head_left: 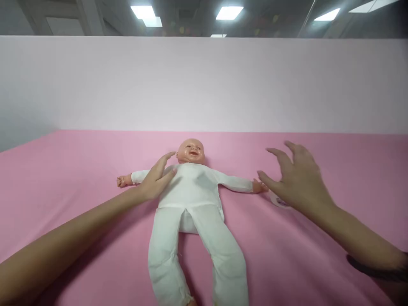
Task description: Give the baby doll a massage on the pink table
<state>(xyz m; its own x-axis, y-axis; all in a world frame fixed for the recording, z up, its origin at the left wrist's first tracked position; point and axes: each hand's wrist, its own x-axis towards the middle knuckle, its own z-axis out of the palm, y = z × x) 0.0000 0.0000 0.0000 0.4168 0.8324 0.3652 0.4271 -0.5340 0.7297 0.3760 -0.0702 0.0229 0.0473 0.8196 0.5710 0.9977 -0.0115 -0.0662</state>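
Observation:
A baby doll with a white cloth body lies on its back on the pink sheet, arms spread, head toward the wall. My left hand rests flat on the doll's shoulder and upper arm, fingers stretched out. My right hand hovers just right of the doll's small hand, fingers spread and empty. Under my right hand lies a small round white object, partly hidden.
The pink sheet covers the whole surface up to a pale wall behind the doll's head. A dark band sits on my right wrist. Ceiling lights show above the wall.

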